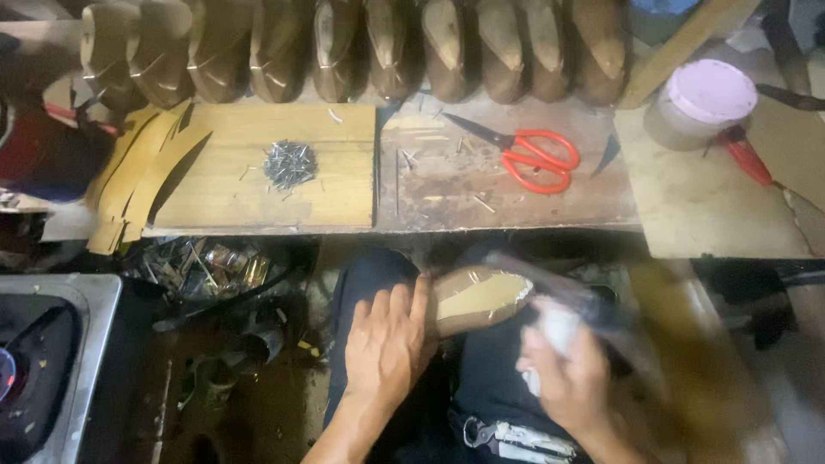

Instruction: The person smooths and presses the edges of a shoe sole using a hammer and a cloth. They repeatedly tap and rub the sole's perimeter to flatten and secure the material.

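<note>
Left hand (388,342) clamped around the heel end of a tan-soled shoe on a wooden last (477,298), sole up on the lap below the wooden workbench (412,185). Right hand (571,378) grips a motion-blurred tool with a pale handle (559,301) (type unclear) beside the shoe's toe. On the bench: pile of small grey nails (290,163), red-handled scissors (533,157).

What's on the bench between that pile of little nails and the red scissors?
In the head view, between the nail pile and the red scissors lies mostly bare bench: a seam between two boards and a few stray nails.

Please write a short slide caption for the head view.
Left hand steadies a shoe last while right hand swings a blurred tool.
</note>
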